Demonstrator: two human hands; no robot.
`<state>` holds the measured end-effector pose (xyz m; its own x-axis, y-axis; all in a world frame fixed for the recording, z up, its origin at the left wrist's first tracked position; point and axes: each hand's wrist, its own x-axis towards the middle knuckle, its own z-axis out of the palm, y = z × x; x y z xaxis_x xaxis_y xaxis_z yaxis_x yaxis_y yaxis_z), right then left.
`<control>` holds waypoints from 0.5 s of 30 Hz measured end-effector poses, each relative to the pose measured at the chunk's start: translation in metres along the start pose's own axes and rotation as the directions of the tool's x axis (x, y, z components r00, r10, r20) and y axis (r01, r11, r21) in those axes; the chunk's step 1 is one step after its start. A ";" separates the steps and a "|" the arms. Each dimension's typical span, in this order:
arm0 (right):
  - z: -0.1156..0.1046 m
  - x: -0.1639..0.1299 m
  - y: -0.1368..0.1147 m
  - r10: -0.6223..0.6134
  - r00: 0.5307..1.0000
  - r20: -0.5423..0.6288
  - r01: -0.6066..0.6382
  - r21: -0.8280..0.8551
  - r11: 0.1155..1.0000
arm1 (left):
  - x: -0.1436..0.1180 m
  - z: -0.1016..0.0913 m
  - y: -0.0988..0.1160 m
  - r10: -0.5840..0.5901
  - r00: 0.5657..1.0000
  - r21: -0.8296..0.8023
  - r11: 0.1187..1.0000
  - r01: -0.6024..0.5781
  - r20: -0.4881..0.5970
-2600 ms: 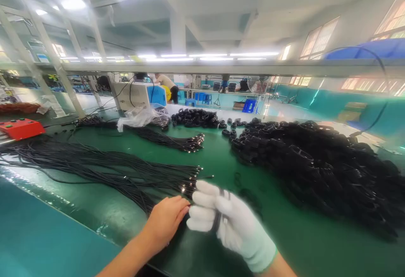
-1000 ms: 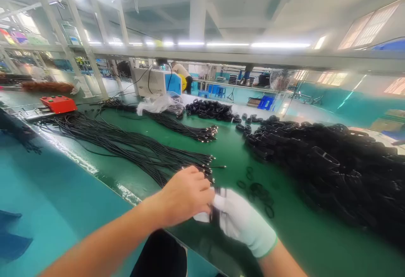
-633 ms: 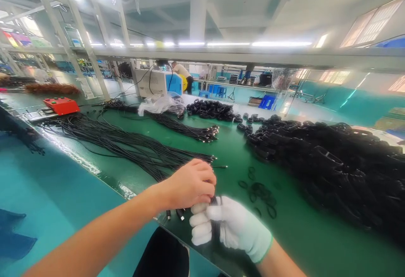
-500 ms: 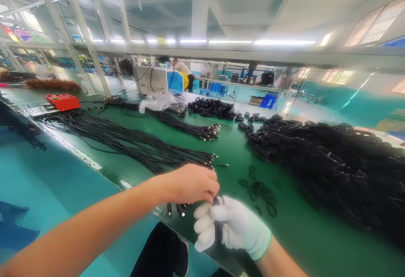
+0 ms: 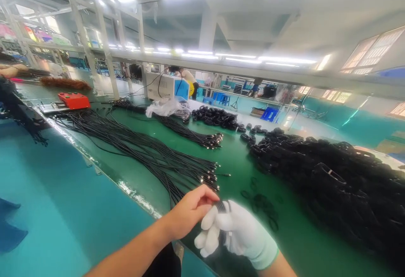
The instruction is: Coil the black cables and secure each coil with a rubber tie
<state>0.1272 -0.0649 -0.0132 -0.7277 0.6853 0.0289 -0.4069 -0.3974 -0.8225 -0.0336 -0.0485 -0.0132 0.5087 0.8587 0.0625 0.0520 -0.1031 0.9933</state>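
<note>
My right hand (image 5: 245,237), in a white knitted glove, is closed around a coiled black cable (image 5: 221,207). Parts of the coil show between the thumb and the curled fingers. My bare left hand (image 5: 191,209) touches the upper left side of this coil, thumb and fingers drawn together on it; the exact fingertip contact is partly hidden by the glove. Just beyond the left hand lies a long bundle of straight black cables (image 5: 142,150), their metal plugs pointing towards me. Several small black bands (image 5: 264,205) lie on the green tabletop (image 5: 234,163) to the right of the glove.
A big heap of coiled black cables (image 5: 316,184) covers the right side. Behind are a second cable bundle (image 5: 190,133), a clear plastic bag (image 5: 166,107) and a white-and-blue machine (image 5: 167,86). A red control box (image 5: 73,100) sits at the left. A person (image 5: 189,78) stands far back.
My left hand has swung lower, its wrist dropping and its fingers now at the coil's left side. The gloved hand keeps its hold. The view has shifted slightly, with the scene sitting lower.
</note>
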 end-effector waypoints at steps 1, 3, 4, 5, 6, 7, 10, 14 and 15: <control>0.002 0.001 -0.002 0.007 1.000 0.023 -0.006 -0.025 1.000 | -0.002 0.000 -0.002 -0.006 1.000 -0.046 0.999 0.006 0.009; 0.006 0.002 -0.005 0.025 0.998 0.062 -0.020 -0.079 0.997 | -0.005 0.000 -0.005 0.019 1.000 -0.072 0.997 -0.020 -0.007; 0.008 0.003 -0.006 0.036 0.996 0.079 -0.027 -0.105 0.994 | -0.007 -0.001 -0.005 0.044 0.999 -0.049 0.998 -0.045 -0.024; 0.011 0.003 -0.008 0.050 0.994 0.094 -0.038 -0.125 0.991 | -0.009 -0.001 -0.005 0.069 0.997 -0.010 0.998 -0.070 -0.037; 0.013 0.004 -0.009 0.065 0.992 0.108 -0.050 -0.144 0.988 | -0.011 -0.002 -0.004 0.092 0.995 0.034 0.995 -0.090 -0.043; 0.015 0.004 -0.009 0.078 0.990 0.120 -0.059 -0.160 0.985 | -0.013 -0.002 -0.002 0.108 0.993 0.075 0.992 -0.104 -0.046; 0.024 0.004 -0.012 0.111 0.984 0.140 -0.082 -0.199 0.976 | -0.020 -0.001 0.002 0.137 0.989 0.137 0.982 -0.128 -0.060; 0.032 0.005 -0.011 0.105 0.983 0.150 -0.072 -0.210 0.975 | -0.029 0.009 0.000 0.254 0.951 0.198 0.956 -0.219 -0.178; 0.032 0.004 -0.011 0.101 0.984 0.145 -0.068 -0.215 0.974 | -0.031 0.012 -0.001 0.300 0.930 0.230 0.940 -0.251 -0.212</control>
<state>0.1104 -0.0774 0.0141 -0.8373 0.5461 0.0281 -0.2285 -0.3028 -0.9253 -0.0390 -0.0807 -0.0175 0.3069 0.8739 0.3770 0.1184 -0.4281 0.8959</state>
